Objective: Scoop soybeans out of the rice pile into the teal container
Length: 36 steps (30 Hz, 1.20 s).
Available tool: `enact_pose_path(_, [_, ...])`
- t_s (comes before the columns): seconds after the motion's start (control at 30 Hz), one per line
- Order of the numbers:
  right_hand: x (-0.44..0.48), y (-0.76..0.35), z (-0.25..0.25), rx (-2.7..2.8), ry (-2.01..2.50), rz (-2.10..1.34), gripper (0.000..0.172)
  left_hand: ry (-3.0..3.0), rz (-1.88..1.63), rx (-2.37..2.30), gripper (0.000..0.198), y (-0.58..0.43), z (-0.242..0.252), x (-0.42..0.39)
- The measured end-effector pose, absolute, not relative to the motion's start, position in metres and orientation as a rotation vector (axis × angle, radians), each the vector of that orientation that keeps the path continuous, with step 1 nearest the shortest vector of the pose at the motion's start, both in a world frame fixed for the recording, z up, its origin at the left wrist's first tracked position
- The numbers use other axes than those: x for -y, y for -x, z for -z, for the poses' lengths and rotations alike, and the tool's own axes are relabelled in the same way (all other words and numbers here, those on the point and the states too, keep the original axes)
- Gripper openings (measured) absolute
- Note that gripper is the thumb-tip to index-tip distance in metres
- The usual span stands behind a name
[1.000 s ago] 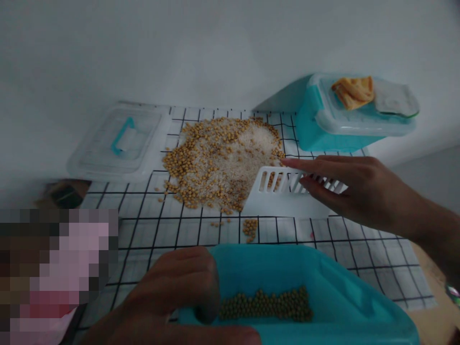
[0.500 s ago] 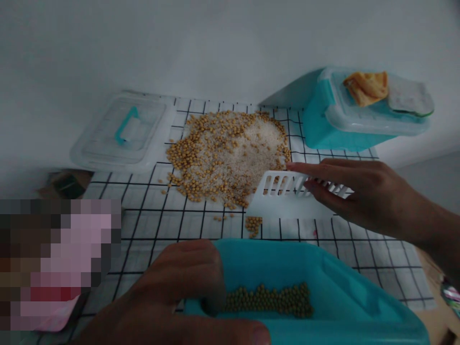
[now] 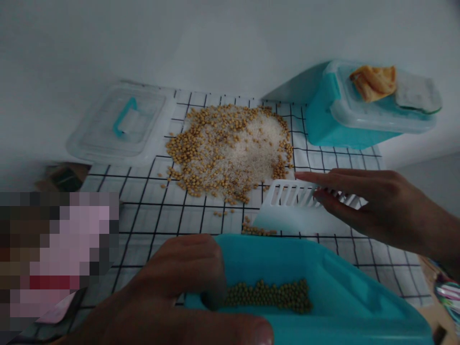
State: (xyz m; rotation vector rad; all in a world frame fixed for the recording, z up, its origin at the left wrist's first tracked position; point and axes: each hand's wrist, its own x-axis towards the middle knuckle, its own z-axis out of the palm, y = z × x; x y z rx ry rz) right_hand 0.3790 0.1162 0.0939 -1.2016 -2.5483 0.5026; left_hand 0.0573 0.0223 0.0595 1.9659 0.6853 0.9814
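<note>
White cloth (image 3: 136, 230) with a black grid covers a table set against a pale wall (image 3: 215, 43), seen in dim light. At far left, a clear plastic lid (image 3: 104, 132) with a turquoise handle (image 3: 124, 117) lies flat on the cloth; a dark-and-brown object (image 3: 66, 177) sits just beyond the table's left edge. Nearer, at left, a pink item (image 3: 77, 244) is mostly blurred into blocks. A person's left hand (image 3: 176, 278) clasps the left side of a turquoise bin (image 3: 266, 258), fingers curled over its wall and thumb laid along the near rim. At center, on the far part of the table, tan beans (image 3: 185, 148) and white grains (image 3: 251, 155) spread in one mixed pile. In front of it, the bin holds a layer of green beans (image 3: 273, 297). A small cluster of loose tan beans (image 3: 257, 231) lies just beyond the bin's far rim. Behind that rim stands a white slotted piece (image 3: 283, 213), pinched at its slots between the thumb and fingers of the right hand (image 3: 381, 206). At far right, an orange cloth (image 3: 377, 84) and a gray cloth (image 3: 419, 91) rest on a lidded turquoise box (image 3: 334, 124). A multicolored object (image 3: 447, 292) shows at the near right edge, too indistinct to identify.
</note>
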Motion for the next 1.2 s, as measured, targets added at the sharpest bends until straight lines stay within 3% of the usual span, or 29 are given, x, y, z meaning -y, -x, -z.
enact_pose_path(0.33, [-0.129,-0.377,-0.083,2.548,1.239,-0.784,0.046,-1.986,-0.978,-0.667,0.028,-0.051,-0.055,-0.022])
enact_pose_path(0.83, [-0.094,-0.377,-0.12,2.46,1.402,-0.19,0.048,-2.04,-1.036,-0.675,0.027,-0.056,-0.055,-0.024])
enact_pose_path(1.2, [-0.114,-0.366,-0.107,2.57,1.25,-0.343,0.05,-1.971,-1.045,-0.709,0.026,-0.056,-0.057,-0.022])
